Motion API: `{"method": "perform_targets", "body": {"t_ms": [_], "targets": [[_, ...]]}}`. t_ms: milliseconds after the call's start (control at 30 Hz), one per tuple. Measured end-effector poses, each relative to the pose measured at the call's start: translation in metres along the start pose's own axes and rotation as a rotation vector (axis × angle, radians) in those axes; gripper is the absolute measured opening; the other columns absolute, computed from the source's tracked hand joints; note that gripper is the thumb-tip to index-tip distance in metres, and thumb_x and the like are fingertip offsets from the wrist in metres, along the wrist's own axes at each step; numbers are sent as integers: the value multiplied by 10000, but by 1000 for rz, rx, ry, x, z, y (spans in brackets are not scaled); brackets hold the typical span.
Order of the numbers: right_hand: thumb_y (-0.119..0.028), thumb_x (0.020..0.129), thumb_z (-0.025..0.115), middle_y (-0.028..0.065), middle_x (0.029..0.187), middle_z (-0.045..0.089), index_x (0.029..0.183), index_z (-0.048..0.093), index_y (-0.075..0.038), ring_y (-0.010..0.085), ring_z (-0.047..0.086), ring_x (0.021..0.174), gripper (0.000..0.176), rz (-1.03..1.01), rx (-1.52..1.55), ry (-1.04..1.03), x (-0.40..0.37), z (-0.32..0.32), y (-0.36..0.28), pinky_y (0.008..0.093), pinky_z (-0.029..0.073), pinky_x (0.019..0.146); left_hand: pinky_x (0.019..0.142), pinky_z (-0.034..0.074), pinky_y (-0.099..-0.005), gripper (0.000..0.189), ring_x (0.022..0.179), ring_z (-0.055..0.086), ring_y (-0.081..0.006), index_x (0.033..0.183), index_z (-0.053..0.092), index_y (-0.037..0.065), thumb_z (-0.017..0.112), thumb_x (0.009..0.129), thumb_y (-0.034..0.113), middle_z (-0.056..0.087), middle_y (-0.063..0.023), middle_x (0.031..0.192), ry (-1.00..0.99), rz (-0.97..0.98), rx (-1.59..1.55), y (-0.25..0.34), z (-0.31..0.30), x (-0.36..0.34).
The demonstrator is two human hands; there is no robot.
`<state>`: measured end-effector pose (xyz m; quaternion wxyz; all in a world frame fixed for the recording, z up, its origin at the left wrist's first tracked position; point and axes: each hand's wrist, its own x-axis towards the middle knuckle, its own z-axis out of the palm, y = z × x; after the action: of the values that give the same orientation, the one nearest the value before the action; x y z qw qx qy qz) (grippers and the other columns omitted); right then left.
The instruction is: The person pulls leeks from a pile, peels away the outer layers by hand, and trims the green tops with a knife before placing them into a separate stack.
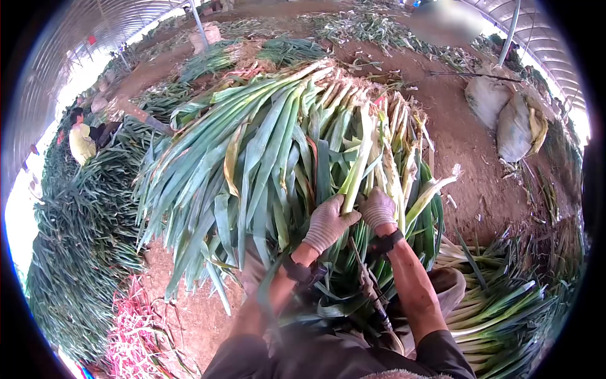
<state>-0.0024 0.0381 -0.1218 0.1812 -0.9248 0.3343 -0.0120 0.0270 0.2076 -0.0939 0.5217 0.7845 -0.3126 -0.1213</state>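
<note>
Just below centre, I see the left hand (331,223) curled round 1 pale leek (360,161) extending above it; the right hand (379,210) is bent close beside, its grasp hidden from me.

This is a farm packing shed or greenhouse: an arched ribbed roof (541,25), a brown dirt floor (467,189) and large heaps of long-leaved green leeks or onions (88,234).

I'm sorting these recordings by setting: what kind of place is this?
Probably a shelter for packing leeks or big green onions: a curved roof, a dirt floor, and heaped bundles of the long-leaved stalks.
</note>
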Motion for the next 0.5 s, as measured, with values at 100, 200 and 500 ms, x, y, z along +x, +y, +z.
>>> {"method": "perform_targets", "body": {"t_ms": [100,200,500], "targets": [[-504,805,698,266,893,714,980,696,25,413,715,878,557,45,-4,5,13,11,4,481,554,814,660,498,-348,418,673,561,-195,1018,633,-25,792,824,310,609,-131,782,1,27,-9,-5,7,4],[-477,763,751,254,879,717,971,689,42,367,726,847,562,9,223,-21,5,-19,1,433,555,792,703,517,-432,412,737,644,-371,943,622,-13,793,791,329,635,-217,821,-7,-41,-127,6,1,1],[-128,861,738,74,852,643,1036,607,18,132,560,745,263,-304,733,278,31,-89,33,323,477,659,629,460,-274,213,695,543,-88,965,668,-37,733,879,146,654,-30,757,121,87,-332,34,-19,22]]}}
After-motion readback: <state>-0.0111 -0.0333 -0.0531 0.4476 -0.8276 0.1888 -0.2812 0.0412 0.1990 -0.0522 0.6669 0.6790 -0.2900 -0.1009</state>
